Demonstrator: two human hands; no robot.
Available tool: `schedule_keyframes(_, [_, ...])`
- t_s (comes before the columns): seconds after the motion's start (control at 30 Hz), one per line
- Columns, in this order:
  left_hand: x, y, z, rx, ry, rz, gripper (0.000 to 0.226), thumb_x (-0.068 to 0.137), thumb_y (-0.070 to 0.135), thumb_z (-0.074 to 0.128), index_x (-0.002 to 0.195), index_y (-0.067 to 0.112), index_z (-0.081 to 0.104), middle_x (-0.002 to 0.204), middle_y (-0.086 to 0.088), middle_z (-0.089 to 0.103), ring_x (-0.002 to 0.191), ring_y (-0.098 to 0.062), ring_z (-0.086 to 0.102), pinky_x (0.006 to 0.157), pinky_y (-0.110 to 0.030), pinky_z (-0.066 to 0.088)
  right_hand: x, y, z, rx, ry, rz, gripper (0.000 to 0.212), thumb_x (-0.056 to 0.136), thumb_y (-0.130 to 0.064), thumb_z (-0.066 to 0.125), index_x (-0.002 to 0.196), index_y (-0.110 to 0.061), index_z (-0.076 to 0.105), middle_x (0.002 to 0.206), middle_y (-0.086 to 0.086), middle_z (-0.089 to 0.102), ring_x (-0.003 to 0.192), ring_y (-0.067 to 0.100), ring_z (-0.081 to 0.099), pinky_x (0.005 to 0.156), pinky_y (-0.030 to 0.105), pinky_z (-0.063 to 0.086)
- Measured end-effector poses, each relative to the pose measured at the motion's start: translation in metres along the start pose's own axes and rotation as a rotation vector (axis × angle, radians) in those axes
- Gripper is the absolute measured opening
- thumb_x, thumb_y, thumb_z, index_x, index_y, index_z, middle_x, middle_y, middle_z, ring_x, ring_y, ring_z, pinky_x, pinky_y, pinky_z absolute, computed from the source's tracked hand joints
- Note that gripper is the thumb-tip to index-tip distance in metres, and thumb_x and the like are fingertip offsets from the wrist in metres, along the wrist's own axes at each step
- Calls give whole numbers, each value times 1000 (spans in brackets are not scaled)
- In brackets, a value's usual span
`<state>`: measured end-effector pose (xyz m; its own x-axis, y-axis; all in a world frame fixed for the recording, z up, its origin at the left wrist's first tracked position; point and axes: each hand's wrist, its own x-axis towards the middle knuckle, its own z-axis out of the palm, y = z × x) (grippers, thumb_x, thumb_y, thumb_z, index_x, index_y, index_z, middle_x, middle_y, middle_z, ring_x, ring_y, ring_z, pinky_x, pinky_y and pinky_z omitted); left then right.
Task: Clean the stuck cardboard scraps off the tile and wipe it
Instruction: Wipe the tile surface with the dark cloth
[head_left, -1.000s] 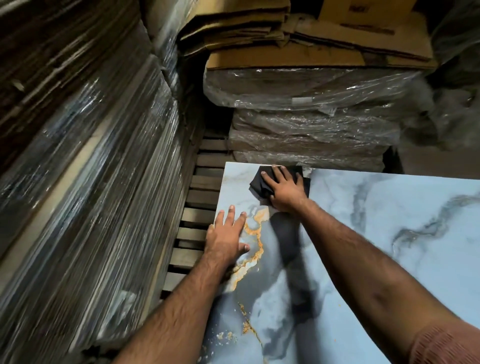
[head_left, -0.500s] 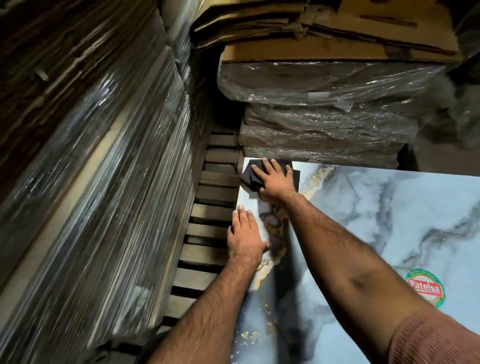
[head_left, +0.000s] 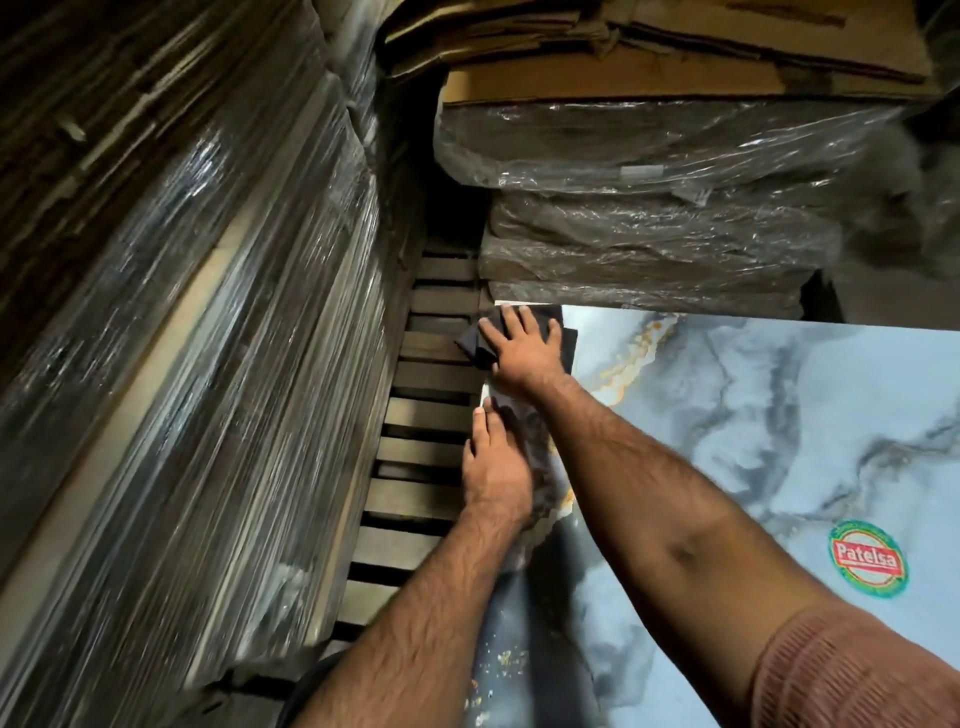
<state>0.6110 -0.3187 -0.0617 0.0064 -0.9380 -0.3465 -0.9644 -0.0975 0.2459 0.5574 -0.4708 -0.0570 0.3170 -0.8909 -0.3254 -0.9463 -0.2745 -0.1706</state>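
A glossy blue-grey marble tile with gold veins lies flat in front of me. My right hand presses a dark cloth flat onto the tile's far left corner. My left hand lies palm down on the tile's left edge, fingers together, holding nothing. Small cardboard scraps cling to the tile near its left edge, close to me. A round red and green sticker sits on the tile at the right.
A wooden slatted pallet shows left of the tile. Plastic-wrapped stacks of boxes rise along the left. More wrapped boxes topped with loose cardboard stand just beyond the tile's far edge.
My right hand has pushed the cloth to the tile's far left corner, overhanging the edge. My left hand has slid to the left edge. The view has shifted right, revealing the sticker.
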Motion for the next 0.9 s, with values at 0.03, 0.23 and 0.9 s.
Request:
schedule_keyframes(0.03, [-1,1,-3,0,7,-26,78,100,30,44,154,4,-6,162,-15,-14,151,-29,-10,121,-36,17,-2,6,0,31,9,58,72,96,-31,48,156,-35,9,166,2,-8,152,25,-10,116,63,-3])
schedule_keyframes(0.23, [-16,-29,-24,131,-260,123,118,82,51,69,152,-1,-10,159,-21,-23,149,-34,-17,123,-43,10,-32,3,5,17,-53,100,78,94,-30,50,156,-37,2,165,5,-13,151,28,-13,113,65,-6])
schedule_keyframes(0.9, [-95,-45,2,137,-144,-6,105,88,52,61,155,11,-9,163,-14,-14,147,-30,20,113,-40,32,-70,-2,11,57,-75,146,74,96,-30,47,155,-41,5,165,3,-12,151,30,-12,109,72,-6])
